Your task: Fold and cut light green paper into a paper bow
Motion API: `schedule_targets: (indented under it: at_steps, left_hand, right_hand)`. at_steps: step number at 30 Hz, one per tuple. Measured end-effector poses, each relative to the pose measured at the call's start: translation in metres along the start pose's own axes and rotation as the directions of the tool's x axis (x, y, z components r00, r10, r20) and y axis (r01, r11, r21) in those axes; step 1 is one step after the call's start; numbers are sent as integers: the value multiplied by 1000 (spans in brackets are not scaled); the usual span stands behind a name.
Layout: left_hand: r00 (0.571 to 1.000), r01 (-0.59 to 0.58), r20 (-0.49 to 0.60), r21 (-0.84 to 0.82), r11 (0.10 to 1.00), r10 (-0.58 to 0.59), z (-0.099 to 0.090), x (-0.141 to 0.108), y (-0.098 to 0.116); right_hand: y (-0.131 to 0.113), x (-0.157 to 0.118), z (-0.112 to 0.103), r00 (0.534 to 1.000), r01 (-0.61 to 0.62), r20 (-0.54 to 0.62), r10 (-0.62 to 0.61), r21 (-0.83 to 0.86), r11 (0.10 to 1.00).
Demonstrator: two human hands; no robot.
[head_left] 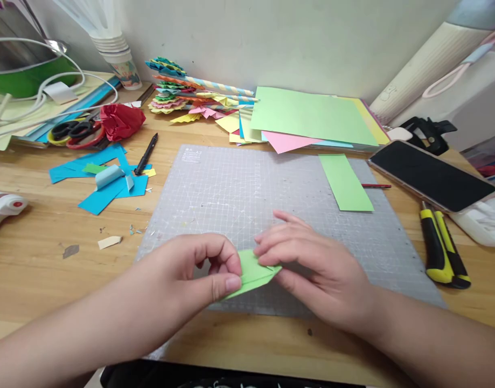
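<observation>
A folded piece of green paper (pixel 251 272) is held between my two hands, over the near part of the grey cutting mat (pixel 223 194). My left hand (pixel 202 269) pinches its left end between thumb and fingers. At the other end, my right hand (pixel 312 264) has its thumb below and its fingers on top, gripping the pointed corner. A crease runs along the paper's near edge. Farther right on the mat lies a flat green paper strip (pixel 346 183).
Blue paper scraps (pixel 97 194), a black pen (pixel 146 154) and scissors (pixel 79 132) lie to the left. Behind the mat are paper flowers on striped straws (pixel 215 86) and stacked coloured sheets (pixel 312 116). At right are a phone (pixel 433 175) and yellow-black utility knives (pixel 439 248).
</observation>
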State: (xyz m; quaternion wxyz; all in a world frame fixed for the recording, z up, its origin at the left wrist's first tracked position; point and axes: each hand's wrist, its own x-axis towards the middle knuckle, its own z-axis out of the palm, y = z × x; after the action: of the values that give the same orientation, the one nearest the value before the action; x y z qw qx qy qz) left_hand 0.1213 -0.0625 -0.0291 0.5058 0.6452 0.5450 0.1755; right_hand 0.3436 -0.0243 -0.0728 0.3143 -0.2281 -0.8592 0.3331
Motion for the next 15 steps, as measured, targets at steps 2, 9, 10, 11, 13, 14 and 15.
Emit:
schedule_targets:
  at_steps: [2,9,10,11,13,14,15]
  left_hand:
    - [999,8,32,-77,997,-6,-1,2,9]
    - [979,-171,-69,230,958,191,12,13,13]
    - [965,-231,-48,304,924,257,13,13,11]
    - [949,-287,-25,353,890,316,14,13,9]
    - [910,-386,23,407,828,413,14,13,5]
    - [891,-423,32,418,804,452,13,13,4]
    - [875,-452,39,423,785,482,13,13,2]
  right_hand:
    - [-6,0,0,997,-31,-59,40,144,989]
    - [-12,-1,5,940,-332,28,339,293,897]
    - [-11,-1,5,946,-315,15,324,280,907]
    - [-11,-1,5,955,-288,4,298,260,922]
    - [-11,0,3,976,-211,-14,218,202,957]
    - [-12,-1,3,985,-164,-19,170,168,972]
    - [-13,-1,3,992,-118,-25,122,130,984]
